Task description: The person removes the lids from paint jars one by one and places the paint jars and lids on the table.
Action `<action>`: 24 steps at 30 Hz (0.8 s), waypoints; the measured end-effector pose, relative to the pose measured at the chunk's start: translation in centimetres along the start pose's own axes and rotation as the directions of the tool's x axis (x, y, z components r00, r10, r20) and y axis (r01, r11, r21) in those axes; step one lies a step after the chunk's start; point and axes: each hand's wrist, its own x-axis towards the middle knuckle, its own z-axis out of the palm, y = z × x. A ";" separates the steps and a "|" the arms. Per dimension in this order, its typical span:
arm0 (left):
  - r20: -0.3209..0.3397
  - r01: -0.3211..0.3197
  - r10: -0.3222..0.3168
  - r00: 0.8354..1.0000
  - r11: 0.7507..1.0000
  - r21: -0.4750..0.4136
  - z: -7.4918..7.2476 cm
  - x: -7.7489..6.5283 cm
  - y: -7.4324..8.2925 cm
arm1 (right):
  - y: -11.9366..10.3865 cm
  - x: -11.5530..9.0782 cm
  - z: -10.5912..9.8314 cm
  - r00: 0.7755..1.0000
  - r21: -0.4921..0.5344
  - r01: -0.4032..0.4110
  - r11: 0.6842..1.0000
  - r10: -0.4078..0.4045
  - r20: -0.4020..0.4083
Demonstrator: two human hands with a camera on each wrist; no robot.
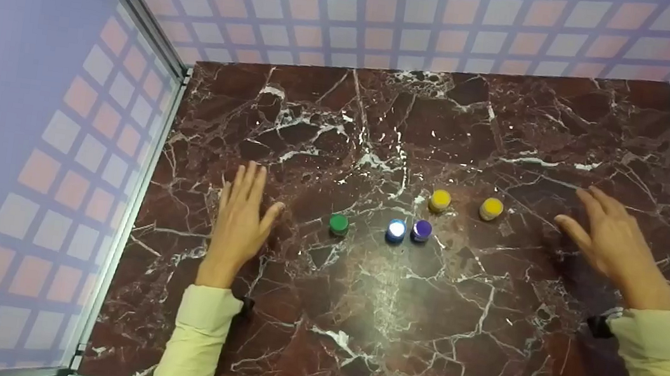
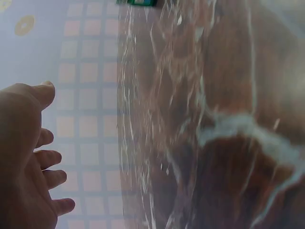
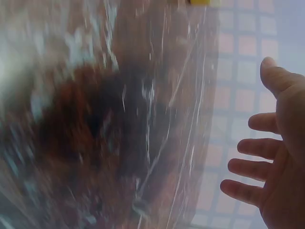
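Observation:
My left hand [image 1: 239, 221] is over the left part of the dark red marble table, fingers straight and thumb apart, holding nothing. Nearest to it, on its right, stands a small jar with a green lid [image 1: 339, 224]. In the middle, a blue-lidded jar [image 1: 395, 230] with a bright glare on top stands close beside a purple-lidded jar [image 1: 422, 230]. Behind them are two yellow-lidded jars, one nearer the middle [image 1: 440, 201] and one farther right [image 1: 491, 209]. My right hand [image 1: 613, 238], to the right of the yellow jars, is extended with its thumb spread and holds nothing.
The veined marble tabletop [image 1: 266, 333] has a metal-framed edge on its left. Lilac panels with pink and white squares rise at the left [image 1: 10, 129], back [image 1: 355, 24] and right. Dark bands show at both cuffs.

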 end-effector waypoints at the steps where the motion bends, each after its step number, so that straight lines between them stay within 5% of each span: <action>1: 0.004 -0.003 0.003 1.000 1.000 -0.006 0.1 -0.1 0.3 | -0.4 -0.1 0.2 1.000 0.001 0.004 1.000 -0.004 -0.002; 13: -0.083 -0.145 0.139 0.987 0.986 -0.080 2.4 -1.0 3.0 | -5.5 -1.6 2.7 0.981 0.017 0.187 0.982 -0.186 -0.055; 24: -0.048 -0.185 0.181 0.982 0.978 -0.094 4.2 -0.7 4.9 | -9.5 -2.0 5.2 0.932 -0.040 0.355 0.934 -0.357 -0.059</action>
